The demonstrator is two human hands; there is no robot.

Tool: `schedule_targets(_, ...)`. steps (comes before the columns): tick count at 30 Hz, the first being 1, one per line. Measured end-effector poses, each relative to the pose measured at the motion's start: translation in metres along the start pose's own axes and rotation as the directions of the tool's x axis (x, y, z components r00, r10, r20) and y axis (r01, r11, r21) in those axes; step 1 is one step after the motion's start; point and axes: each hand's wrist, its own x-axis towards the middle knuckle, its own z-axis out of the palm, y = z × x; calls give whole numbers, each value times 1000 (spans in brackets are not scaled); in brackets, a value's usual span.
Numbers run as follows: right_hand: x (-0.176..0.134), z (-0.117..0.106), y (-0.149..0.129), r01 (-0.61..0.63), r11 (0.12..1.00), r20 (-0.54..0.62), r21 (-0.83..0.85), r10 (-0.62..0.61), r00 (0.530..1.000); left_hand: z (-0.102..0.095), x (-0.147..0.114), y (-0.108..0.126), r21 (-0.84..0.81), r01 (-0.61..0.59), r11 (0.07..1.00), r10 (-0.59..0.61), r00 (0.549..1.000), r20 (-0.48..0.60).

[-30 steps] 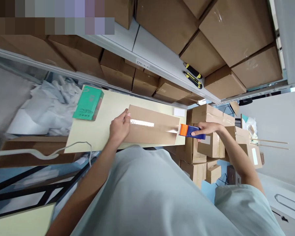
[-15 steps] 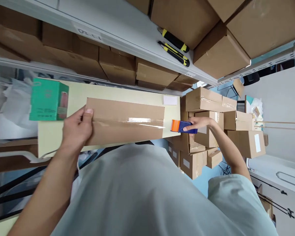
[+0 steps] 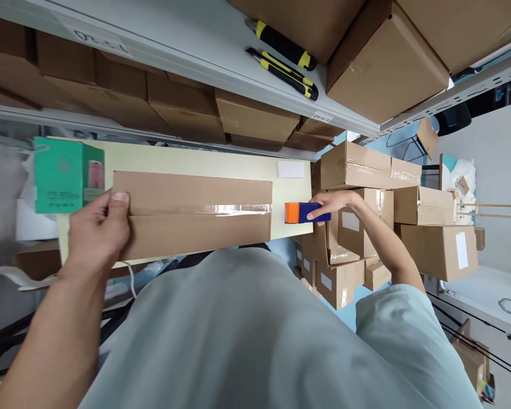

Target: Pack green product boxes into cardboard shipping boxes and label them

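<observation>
A long, flat cardboard box lies on the pale yellow table. Clear packing tape runs along its middle seam, shiny towards the right end. My left hand grips the box's left end, thumb on top and fingers around the far side. Off the right end, my right hand is closed round a dark blue and orange tape dispenser. Its orange end faces the box, with a small gap between them. Under the palm, part of the dispenser is hidden.
A green box stands at the table's left end, and a white label lies near the far right corner. Two utility knives rest on the shelf above. Cardboard boxes are stacked beyond the table's right end.
My view has shifted, and the box and my left hand sit further left in it. My right hand and the dispenser have moved slightly left. The tape's loose-looking right end now lies flat.
</observation>
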Motion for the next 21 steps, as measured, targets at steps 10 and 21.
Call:
schedule_targets(10, 15, 15, -17, -115, 986, -144, -120, 97, 985, -2, -8, 17, 16, 30, 999, -30, 999, -18)
schedule_targets(21, 37, 63, -40, -525, 767, -603, -368, 234, 763, -2, -9, 12, 91, -96, 991, 96, 995, 7)
